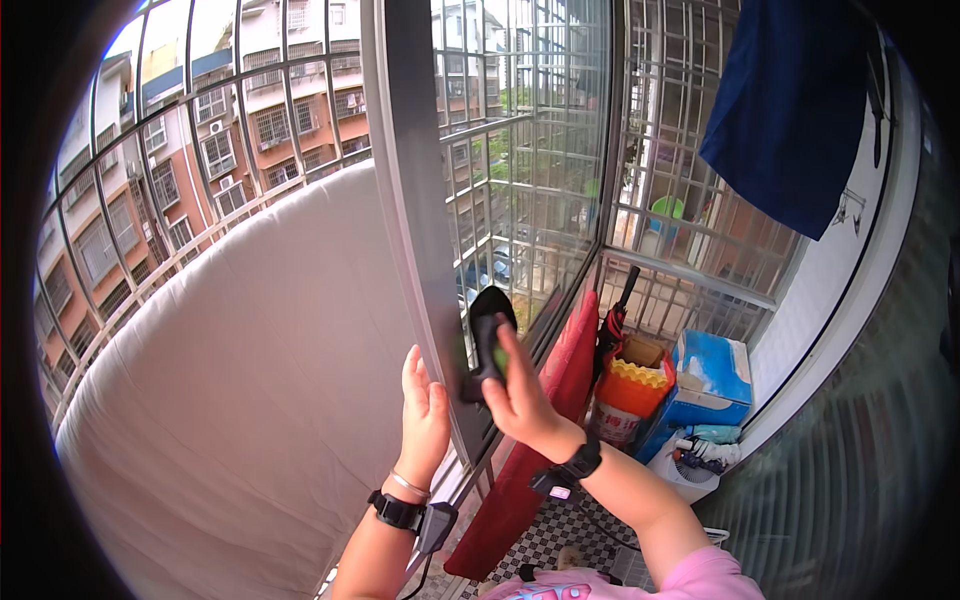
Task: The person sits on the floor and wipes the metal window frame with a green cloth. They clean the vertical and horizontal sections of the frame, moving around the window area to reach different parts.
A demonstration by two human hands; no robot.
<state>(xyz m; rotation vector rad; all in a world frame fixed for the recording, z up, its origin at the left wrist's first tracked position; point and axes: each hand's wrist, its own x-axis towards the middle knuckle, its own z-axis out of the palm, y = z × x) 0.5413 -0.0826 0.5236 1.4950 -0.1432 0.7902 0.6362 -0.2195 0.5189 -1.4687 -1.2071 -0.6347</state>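
Note:
My right hand (529,409) grips a black hand-held tool (491,319) with a green part, blurred and held close against the sliding window's glass (525,187). The tool has a pointed upper end and looks like a glass wiper. To its left, my left hand (426,420) is upright at the edge of the grey metal window frame (424,225), palm towards it and thumb apart from the fingers. Nothing is held in it, and whether it touches the frame is not plain. Black straps with small devices and cables circle both wrists.
A pale cloth (262,337) hangs over the railing at left, before metal window bars (240,67). Beyond the pane are a red covered board (517,487), a black umbrella (619,315), an orange bag (637,382) and a blue box (712,375). Dark blue fabric (795,112) hangs upper right.

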